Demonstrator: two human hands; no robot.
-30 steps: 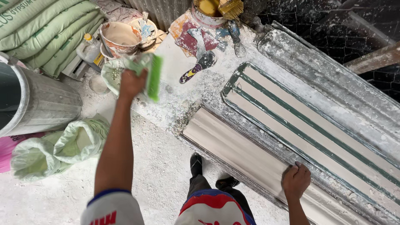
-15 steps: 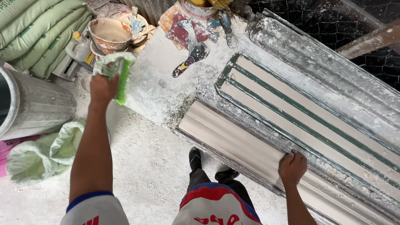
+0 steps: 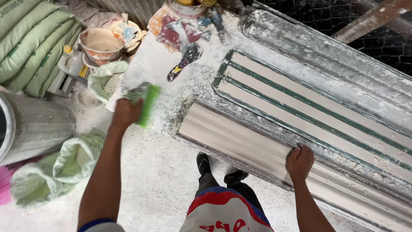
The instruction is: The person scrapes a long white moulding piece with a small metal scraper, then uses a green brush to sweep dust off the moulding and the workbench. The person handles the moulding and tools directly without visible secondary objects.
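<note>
My left hand [image 3: 125, 113] grips a green scrub sponge [image 3: 147, 105] and holds it over the dusty left end of the workbench [image 3: 159, 64]. My right hand [image 3: 299, 161] rests with curled fingers on a long pale plaster moulding strip [image 3: 234, 139] that lies along the bench's near edge. Behind that strip sits a long mould [image 3: 309, 114] with green-edged ribs and white channels. Both forearms reach out from below.
Stacked green sacks [image 3: 30, 47] fill the upper left. A metal drum [image 3: 32, 124] and a crumpled green bag [image 3: 60, 167] lie on the white dusty floor. Plaster-caked bowls [image 3: 101, 43] and a scraper with a dark handle [image 3: 184, 60] sit near the bench's far left.
My left hand has swung the sponge from near the bowls to the right and toward me, over the bench's end. The right hand stays on the moulding strip.
</note>
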